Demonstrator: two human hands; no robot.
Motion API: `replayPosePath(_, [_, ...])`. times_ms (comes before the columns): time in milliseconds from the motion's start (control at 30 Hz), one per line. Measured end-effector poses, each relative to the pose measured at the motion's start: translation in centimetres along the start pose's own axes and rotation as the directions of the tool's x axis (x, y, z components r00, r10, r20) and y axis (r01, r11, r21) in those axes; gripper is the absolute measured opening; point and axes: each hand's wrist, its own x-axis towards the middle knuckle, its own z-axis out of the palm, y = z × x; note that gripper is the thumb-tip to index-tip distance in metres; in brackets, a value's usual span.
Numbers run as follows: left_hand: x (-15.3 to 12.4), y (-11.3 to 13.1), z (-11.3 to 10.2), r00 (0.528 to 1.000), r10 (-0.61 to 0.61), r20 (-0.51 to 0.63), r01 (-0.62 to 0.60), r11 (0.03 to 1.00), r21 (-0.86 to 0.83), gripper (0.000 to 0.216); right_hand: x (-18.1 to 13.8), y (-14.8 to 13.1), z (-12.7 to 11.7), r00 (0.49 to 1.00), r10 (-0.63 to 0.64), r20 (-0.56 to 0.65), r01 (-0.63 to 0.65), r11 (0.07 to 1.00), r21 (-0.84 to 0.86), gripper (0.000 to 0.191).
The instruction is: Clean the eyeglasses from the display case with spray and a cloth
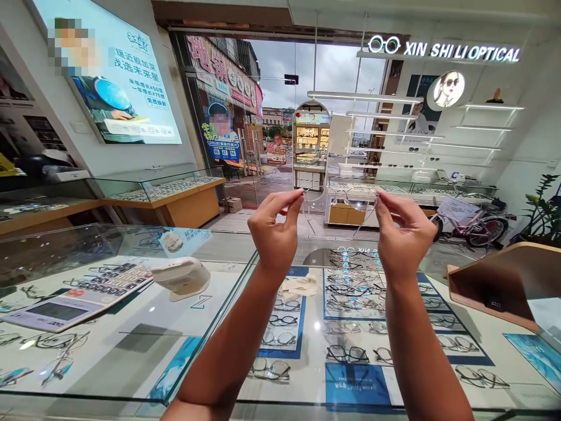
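A pair of thin, rimless-looking eyeglasses (339, 192) is held up above the glass counter, its front stretching between both hands. My left hand (277, 225) pinches one end of the frame near the hinge with thumb and forefinger. The opposite end is pinched the same way by my right hand (404, 231). Both temples are unfolded and slant downward between the hands. Lens edges are faint against the bright background. Below the hands, a cream cloth (300, 286) lies on the counter beside rows of displayed glasses (348, 354).
On the left side of the counter are a large calculator (79, 298) and a white scanner-like device (182, 278). A brown wooden stand (504, 286) is at the right. Farther back stand an arched mirror (311, 149), a pink bicycle (473, 219) and another display case (175, 196).
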Motion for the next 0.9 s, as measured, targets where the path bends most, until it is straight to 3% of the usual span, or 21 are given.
replayPosePath(400, [0.3, 1.2, -0.2, 0.999, 0.013, 0.032, -0.015, 0.998, 0.067, 0.022, -0.4, -0.9, 0.2, 0.997, 0.013, 0.078, -0.01, 0.999, -0.048, 0.031])
replayPosePath(900, [0.2, 0.8, -0.5, 0.998, 0.001, 0.07, -0.008, 0.996, 0.094, 0.029, -0.7, -1.1, 0.3, 0.991, -0.023, 0.13, 0.025, 1.0, -0.011, 0.042])
